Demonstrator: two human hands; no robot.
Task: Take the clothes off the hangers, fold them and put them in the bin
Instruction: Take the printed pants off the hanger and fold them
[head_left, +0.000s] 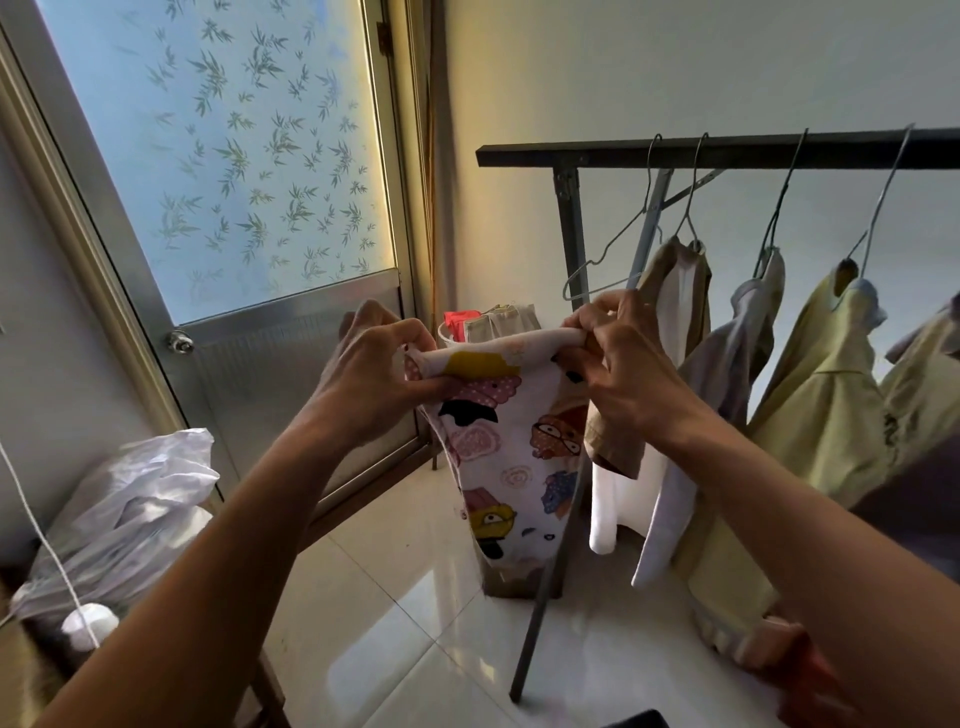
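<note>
Folding step: left hand (374, 364) and right hand (618, 358) pinch the cloth (509, 447) at its top corners. Next likely: join the corners, then lower it into the bin (443, 332).

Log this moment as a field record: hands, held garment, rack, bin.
left hand: pinches one top corner of the printed garment
right hand: pinches the other top corner
printed garment: off its hanger, hanging in front of the bin, not yet folded
rack: one empty hanger, at least four hung clothes beside it
bin: on the floor behind the garment, already holds beige cloth and something red
</note>
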